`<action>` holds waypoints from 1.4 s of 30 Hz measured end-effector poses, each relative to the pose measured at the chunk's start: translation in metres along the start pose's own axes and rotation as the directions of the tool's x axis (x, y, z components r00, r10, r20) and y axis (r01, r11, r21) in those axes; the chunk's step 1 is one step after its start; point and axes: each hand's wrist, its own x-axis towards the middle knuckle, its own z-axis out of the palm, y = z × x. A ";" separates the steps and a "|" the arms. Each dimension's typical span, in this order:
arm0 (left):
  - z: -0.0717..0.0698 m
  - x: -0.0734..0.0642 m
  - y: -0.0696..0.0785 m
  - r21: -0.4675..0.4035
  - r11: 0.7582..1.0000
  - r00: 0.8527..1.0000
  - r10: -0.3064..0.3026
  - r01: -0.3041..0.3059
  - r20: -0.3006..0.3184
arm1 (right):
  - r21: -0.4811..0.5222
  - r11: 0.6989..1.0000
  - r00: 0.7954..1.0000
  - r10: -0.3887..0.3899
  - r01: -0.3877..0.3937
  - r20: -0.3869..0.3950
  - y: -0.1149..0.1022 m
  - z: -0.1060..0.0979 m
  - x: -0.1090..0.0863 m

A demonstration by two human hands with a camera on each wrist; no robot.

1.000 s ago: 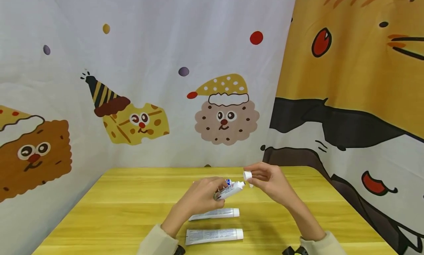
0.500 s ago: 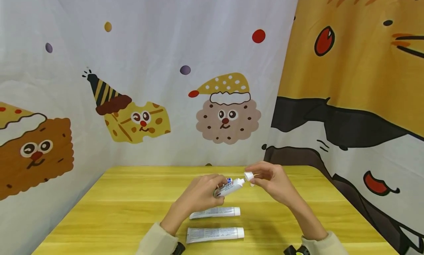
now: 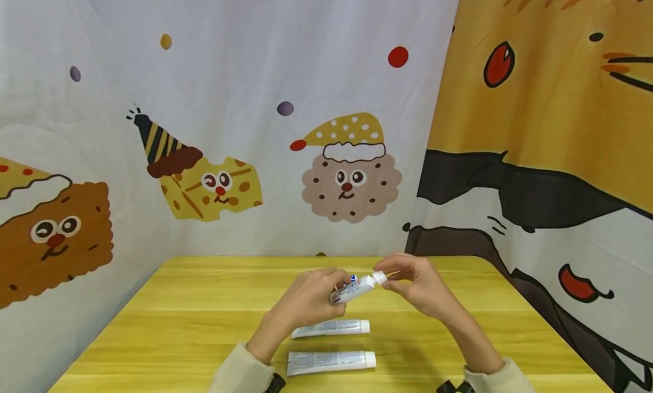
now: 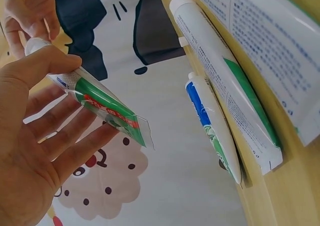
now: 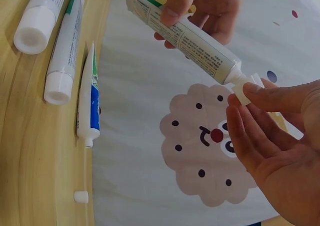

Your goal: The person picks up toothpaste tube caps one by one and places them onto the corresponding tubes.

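A white toothpaste tube (image 3: 357, 290) is held up over the table in my left hand (image 3: 310, 296), the thumb on one side and fingers on the other. Its printed back faces the right wrist camera; green and red show on its front in the left wrist view. Thumb and fingers of my right hand (image 3: 420, 285) pinch a white cap (image 5: 244, 88), which sits right at the tube's nozzle end. An uncapped toothpaste tube (image 5: 89, 103) with a blue band lies on the table, mostly hidden behind my left hand in the head view.
Two capped toothpaste tubes, a middle one (image 3: 336, 328) and a near one (image 3: 331, 362), lie on the wooden table (image 3: 178, 325), caps to the right. A small loose white cap (image 5: 81, 196) stands near the uncapped tube. A printed cloth (image 3: 229, 98) hangs behind the table.
The right hand has brought the cap left and slightly down, from a gap beside the nozzle to the nozzle itself. The left hand keeps its grip on the tube, nearly still.
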 end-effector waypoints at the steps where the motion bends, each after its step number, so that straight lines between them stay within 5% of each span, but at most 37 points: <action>1: 0.000 0.000 0.000 0.003 1.000 1.000 -0.001 0.001 0.004 | -0.010 1.000 1.000 -0.006 0.006 -0.001 -0.001 0.000 0.000; 19: 0.000 -0.002 0.002 0.039 0.999 1.000 0.021 -0.021 -0.013 | -0.205 0.979 1.000 -0.013 0.013 0.003 -0.004 0.004 0.001; 29: 0.001 -0.001 0.002 0.070 0.997 1.000 0.023 -0.022 -0.002 | -0.231 0.972 0.999 0.033 -0.033 -0.002 -0.003 0.003 0.001; 42: 0.003 -0.001 0.003 0.090 0.995 0.999 0.046 -0.045 -0.002 | -0.347 0.937 0.999 0.034 -0.035 -0.009 0.002 0.003 0.000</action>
